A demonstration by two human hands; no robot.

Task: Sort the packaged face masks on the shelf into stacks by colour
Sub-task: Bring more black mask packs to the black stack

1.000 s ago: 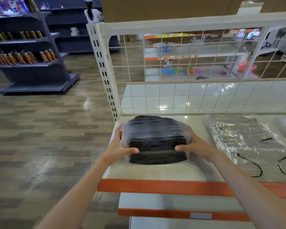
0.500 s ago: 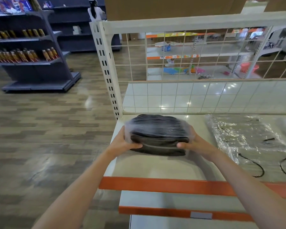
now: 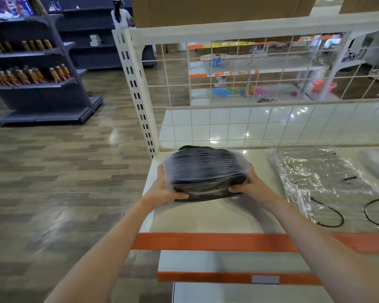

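A thick stack of black face masks in clear plastic wrap (image 3: pixel 206 173) sits at the left end of the cream shelf (image 3: pixel 206 217). My left hand (image 3: pixel 164 190) grips its left side, thumb curled onto the front edge. My right hand (image 3: pixel 253 185) grips its right side the same way. The stack's front edge is tilted up a little off the shelf. To the right lie flat clear packages of grey masks with black ear loops (image 3: pixel 324 184).
A white wire-grid back panel (image 3: pixel 260 84) and a perforated upright post (image 3: pixel 138 95) bound the shelf behind and left. An orange strip (image 3: pixel 206 241) marks the front edge, with a lower shelf below. Dark shelving with bottles (image 3: pixel 26 75) stands across the wooden floor.
Both hands have tipped and pushed the black stack back toward the grid panel; its front edge has lifted, and the view has shifted slightly.
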